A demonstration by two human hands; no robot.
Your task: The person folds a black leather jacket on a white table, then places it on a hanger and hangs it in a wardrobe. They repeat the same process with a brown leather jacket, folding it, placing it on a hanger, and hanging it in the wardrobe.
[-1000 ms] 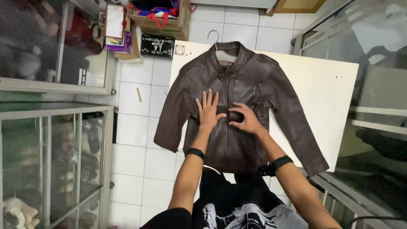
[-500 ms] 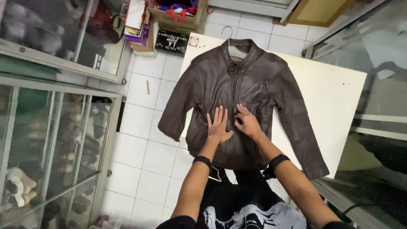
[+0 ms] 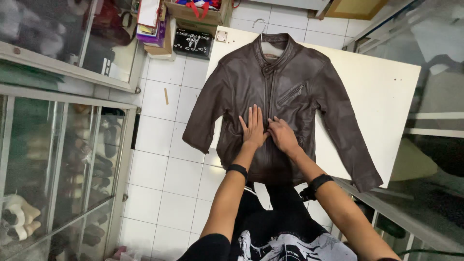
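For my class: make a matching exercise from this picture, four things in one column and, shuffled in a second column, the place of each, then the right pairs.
Things
1. brown leather jacket
2. left hand
3. black wristband
4. open cardboard box

Places
A. on the left forearm
B. on the tiled floor beyond the table
C. spread flat on the white table
D. palm down on the jacket front, beside the right hand

Pairs: 1-C, 2-D, 3-A, 4-B

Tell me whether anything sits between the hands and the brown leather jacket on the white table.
Nothing visible does. The left hand lies flat on the jacket beside its centre zip, and the right hand rests on the front at the zip line.
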